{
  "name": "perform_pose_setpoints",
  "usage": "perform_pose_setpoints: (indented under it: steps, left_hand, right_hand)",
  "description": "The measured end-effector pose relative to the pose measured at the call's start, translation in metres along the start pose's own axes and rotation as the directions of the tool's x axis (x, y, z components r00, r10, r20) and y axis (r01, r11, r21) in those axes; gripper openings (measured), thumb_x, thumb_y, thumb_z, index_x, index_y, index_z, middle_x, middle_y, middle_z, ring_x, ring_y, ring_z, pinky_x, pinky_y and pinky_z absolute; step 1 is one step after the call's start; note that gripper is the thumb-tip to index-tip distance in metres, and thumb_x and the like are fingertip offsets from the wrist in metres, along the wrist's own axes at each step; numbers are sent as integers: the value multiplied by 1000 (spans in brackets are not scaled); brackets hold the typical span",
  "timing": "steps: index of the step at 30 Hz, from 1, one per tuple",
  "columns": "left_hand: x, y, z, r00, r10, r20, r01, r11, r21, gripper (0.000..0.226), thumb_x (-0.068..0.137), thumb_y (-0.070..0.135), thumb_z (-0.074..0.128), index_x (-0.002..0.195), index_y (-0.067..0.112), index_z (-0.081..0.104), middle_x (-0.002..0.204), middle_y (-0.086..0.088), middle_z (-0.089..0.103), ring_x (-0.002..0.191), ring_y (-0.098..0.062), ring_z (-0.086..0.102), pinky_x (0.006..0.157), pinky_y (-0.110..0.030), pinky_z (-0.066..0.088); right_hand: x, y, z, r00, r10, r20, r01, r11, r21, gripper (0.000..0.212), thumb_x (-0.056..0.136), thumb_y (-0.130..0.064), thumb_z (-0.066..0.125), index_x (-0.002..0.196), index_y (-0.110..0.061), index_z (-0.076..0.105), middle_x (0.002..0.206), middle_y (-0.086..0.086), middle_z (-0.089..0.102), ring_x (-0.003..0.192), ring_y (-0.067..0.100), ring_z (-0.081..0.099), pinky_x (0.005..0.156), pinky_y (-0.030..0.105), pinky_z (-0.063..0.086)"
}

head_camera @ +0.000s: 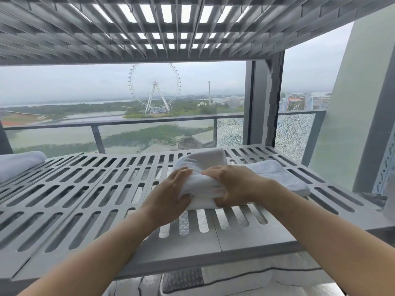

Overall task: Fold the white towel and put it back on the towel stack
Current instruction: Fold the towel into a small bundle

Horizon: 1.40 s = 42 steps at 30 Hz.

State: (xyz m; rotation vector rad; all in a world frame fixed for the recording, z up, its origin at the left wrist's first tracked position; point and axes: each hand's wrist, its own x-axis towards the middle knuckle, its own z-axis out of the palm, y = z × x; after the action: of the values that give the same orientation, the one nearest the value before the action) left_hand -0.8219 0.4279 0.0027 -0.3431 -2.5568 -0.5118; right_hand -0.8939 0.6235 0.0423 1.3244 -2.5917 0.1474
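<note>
1. Forearms, both bare, reach in from the bottom corners and meet over the middle of a grey slotted shelf (245, 242). Below its front edge lies quilted white fabric (181, 276) with a dark patterned patch.
2. The left grip (171, 189), a bare hand, curls round the left end of the white towel (205, 183), fingers over the top and thumb pressed into the near edge.
3. The right grip (235, 184), the other bare hand, clamps the same towel from the right. Its thumb is on top and its fingers are tucked under the near fold, so both hands squeeze the bundle between them.
4. The white towel is a thick folded wad on the shelf, right of centre, its near edge showing several layers. Its right part lies on the left end of the towel stack (277, 174), which spreads flat to the right. A rounded white hump just behind the hands cannot be told apart as towel or stack.
5. Another rolled white towel (19, 163) sits at the far left end of the shelf, well apart.
6. Overhead runs an upper shelf (64, 39) of the same slotted grey.
7. Beyond the shelf stands a glass balcony railing (149, 121); one pane (229, 133) is crazed with cracks.
8. Far off are a Ferris wheel (155, 88), water and hazy sky.
</note>
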Motion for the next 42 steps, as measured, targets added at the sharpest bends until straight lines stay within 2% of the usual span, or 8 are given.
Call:
perform_pose_setpoints:
  steps: [3, 8, 11, 16, 21, 29, 36, 42]
  left_hand:
    - [0, -1, 2, 999, 7, -47, -6, 1000, 4, 52, 83, 14, 57, 133, 13, 40, 139, -6, 45, 106, -33, 56, 85, -36, 46]
    - [2, 2, 4, 997, -45, -70, 46, 999, 19, 59, 78, 19, 62, 132, 16, 39, 138, -3, 44, 107, -30, 56, 82, -35, 46]
    - [8, 14, 5, 981, -158, -117, 170, 980, 104, 73, 69, 27, 66, 133, 24, 32, 136, 2, 41, 105, -26, 55, 71, -30, 43]
    - [20, 32, 10, 968, -203, -147, 224, 964, 142, 74, 69, 10, 56, 132, 37, 27, 135, 6, 44, 93, -26, 59, 64, -29, 39]
    - [33, 40, 21, 964, -218, -154, 235, 967, 102, 60, 74, 12, 45, 128, 37, 38, 125, 3, 56, 92, -27, 60, 68, -29, 40]
    - [34, 37, 25, 963, -218, -156, 228, 972, 50, 58, 74, 16, 50, 130, 30, 42, 128, 0, 53, 92, -28, 59, 67, -29, 38]
    - [30, 51, 17, 982, 7, -189, 2, 999, 50, 74, 65, 55, 61, 129, 27, 39, 132, 7, 47, 108, -16, 52, 77, -28, 42]
    - [30, 41, 8, 994, -57, -96, 67, 993, 97, 53, 76, 28, 57, 127, 29, 45, 133, 7, 49, 110, -22, 55, 82, -35, 49]
  right_hand:
    - [8, -8, 8, 997, 33, -73, -41, 993, -114, 73, 66, -41, 64, 132, -27, 38, 115, -5, 59, 95, 21, 60, 73, 29, 45]
    - [19, -23, 17, 963, 46, -265, -113, 963, -243, 40, 82, -20, 49, 122, -22, 47, 106, -1, 64, 90, 25, 63, 72, 35, 52]
    - [22, -17, 1, 930, 58, -363, -160, 953, -257, 37, 80, -12, 48, 115, -24, 54, 105, -4, 64, 92, 24, 62, 74, 37, 53]
    - [12, 7, -31, 883, 84, -462, -268, 898, -349, 34, 85, -17, 51, 116, -30, 57, 111, -10, 64, 99, 20, 61, 82, 32, 50]
    - [-17, 23, -27, 886, 207, -414, -353, 881, -316, 32, 80, -18, 54, 110, -26, 60, 103, -7, 65, 91, 24, 62, 75, 31, 50]
    - [-24, 19, -23, 904, 209, -373, -326, 901, -285, 33, 80, -21, 53, 111, -24, 58, 106, -4, 65, 91, 24, 63, 73, 31, 46]
    - [-11, -6, -23, 919, 128, -372, -250, 920, -301, 32, 78, -24, 54, 110, -23, 59, 101, -3, 66, 88, 23, 63, 66, 30, 38]
    - [-17, 2, -20, 983, 31, -179, -66, 980, -190, 58, 75, -36, 62, 130, -31, 45, 119, -6, 61, 100, 21, 61, 78, 32, 47]
